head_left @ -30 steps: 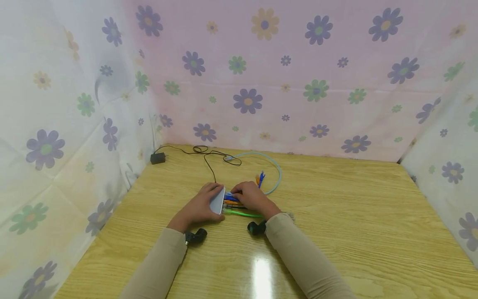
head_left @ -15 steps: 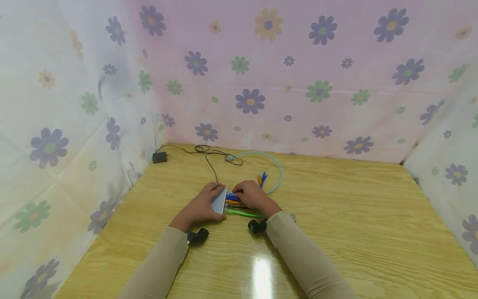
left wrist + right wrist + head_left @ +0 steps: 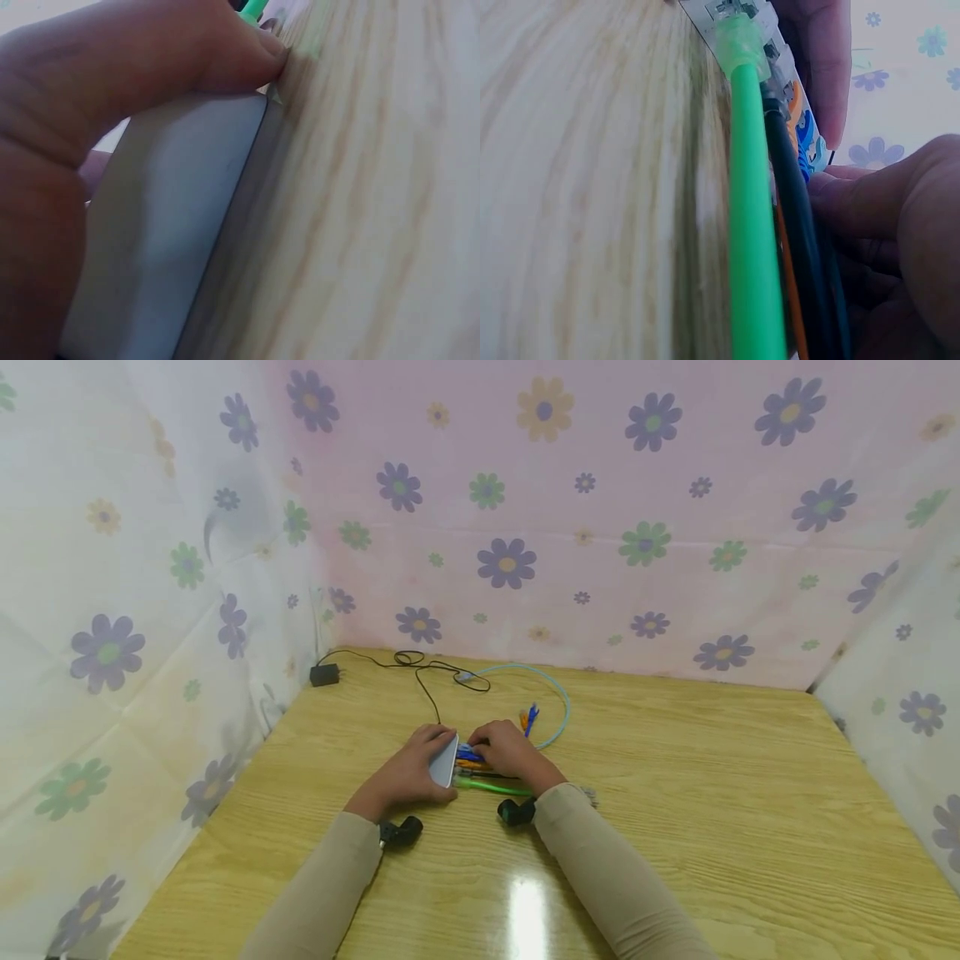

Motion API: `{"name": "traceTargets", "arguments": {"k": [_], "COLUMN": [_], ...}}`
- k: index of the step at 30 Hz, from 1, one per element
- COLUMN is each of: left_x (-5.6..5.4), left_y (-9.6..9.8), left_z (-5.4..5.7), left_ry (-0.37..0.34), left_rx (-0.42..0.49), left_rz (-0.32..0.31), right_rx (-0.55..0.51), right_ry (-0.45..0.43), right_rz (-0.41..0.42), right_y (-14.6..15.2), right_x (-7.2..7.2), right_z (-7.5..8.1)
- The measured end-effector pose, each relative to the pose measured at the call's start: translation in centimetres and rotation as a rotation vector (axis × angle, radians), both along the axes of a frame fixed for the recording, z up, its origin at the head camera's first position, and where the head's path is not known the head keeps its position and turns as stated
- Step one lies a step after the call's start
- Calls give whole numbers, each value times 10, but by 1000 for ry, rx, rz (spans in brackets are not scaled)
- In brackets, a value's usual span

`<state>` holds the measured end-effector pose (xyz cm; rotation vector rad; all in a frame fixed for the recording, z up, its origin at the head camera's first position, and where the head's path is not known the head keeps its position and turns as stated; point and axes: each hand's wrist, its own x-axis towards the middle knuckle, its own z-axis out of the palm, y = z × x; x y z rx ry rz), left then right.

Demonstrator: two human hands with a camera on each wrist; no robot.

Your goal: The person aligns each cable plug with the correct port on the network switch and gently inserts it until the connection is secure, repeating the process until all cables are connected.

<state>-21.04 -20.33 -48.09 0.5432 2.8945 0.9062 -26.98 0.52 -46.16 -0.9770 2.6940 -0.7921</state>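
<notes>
A white network switch [image 3: 443, 766] stands tilted on its edge on the table, ports facing right. My left hand [image 3: 408, 772] grips it, the thumb at the near end and the fingers at the far end. A green network cable [image 3: 751, 210], a black cable [image 3: 799, 202], an orange plug [image 3: 795, 109] and a blue plug [image 3: 805, 136] sit in a row along its ports. At the far end of the row is a light blue plug [image 3: 820, 155]. My right hand [image 3: 510, 752] pinches the light blue network cable [image 3: 567, 702] just behind that plug, its fingertips partly hidden.
A black power adapter [image 3: 325, 674] lies at the back left, its thin cord [image 3: 427, 689] looping to the switch. Loose blue [image 3: 532, 718] and orange cable ends [image 3: 523, 720] stick out beyond the right hand. Floral cloth [image 3: 585, 568] walls the wooden table [image 3: 712, 760].
The whole scene shifts slightly rightward in the head view. Both hands stay at the switch and the cables, with only a slight movement of the right fingers.
</notes>
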Motion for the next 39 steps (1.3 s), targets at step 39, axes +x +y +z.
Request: {"name": "traceTargets", "arguments": {"k": [39], "left_x": [-9], "left_y": [-2], "left_z": [19], "left_ry": [-17], "left_rx": [-140], "left_rz": [-84], "right_rx": [33], "right_ry": [190], "right_rz": [-35], "right_y": [58], "right_x": [15], "right_z": [30]}}
